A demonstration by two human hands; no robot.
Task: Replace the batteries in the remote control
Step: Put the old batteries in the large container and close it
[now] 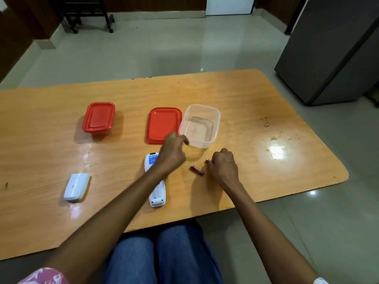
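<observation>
A white remote control (156, 193) lies face down on the wooden table (61, 222), its battery bay uncovered near the front end. Its white cover (76, 187) lies apart to the left. A red battery (197, 170) rests on the table between my hands. My right hand (224, 166) pinches a second red battery (208, 160) at table level. My left hand (173, 151) hovers over the remote's far end with curled fingers, close to the clear open container (213, 117); I see nothing in it.
A red lid (162, 124) lies beside the clear container, which looks empty. A closed red-lidded box (98, 117) stands further left. Crumbs dot the table's right side (274, 138). A grey cabinet (332, 48) stands on the floor at the right.
</observation>
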